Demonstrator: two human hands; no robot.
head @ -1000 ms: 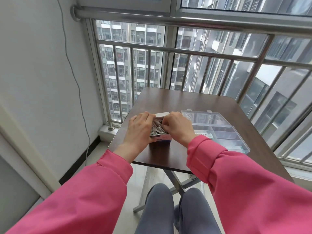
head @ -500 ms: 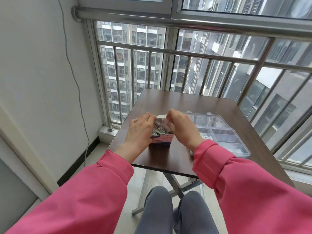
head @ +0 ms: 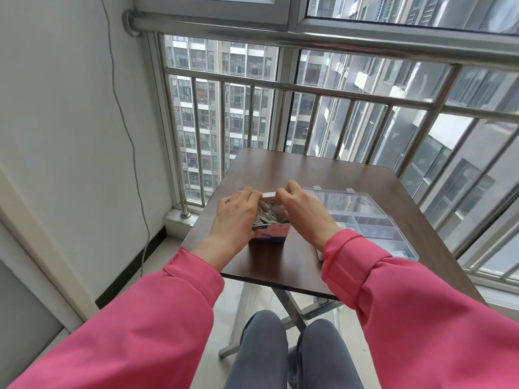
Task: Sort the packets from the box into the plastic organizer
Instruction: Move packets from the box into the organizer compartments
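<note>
A small pink and blue box (head: 271, 233) stands open on the brown table (head: 323, 175), filled with several silvery packets (head: 268, 216). My left hand (head: 237, 220) grips the box's left side. My right hand (head: 304, 211) curls over the box's far right corner, with its fingertips at the white flap; what the fingers pinch is hidden. A clear plastic organizer (head: 373, 220) with its lid up lies just right of the box, partly behind my right wrist.
A steel railing (head: 309, 88) and window close off the far and right sides of the table. A white wall with a hanging cable (head: 132, 153) is at the left. My knees (head: 292, 349) are under the table's near edge.
My right hand has slid from the box's near right side toward its far edge. My left hand has stayed on the box.
</note>
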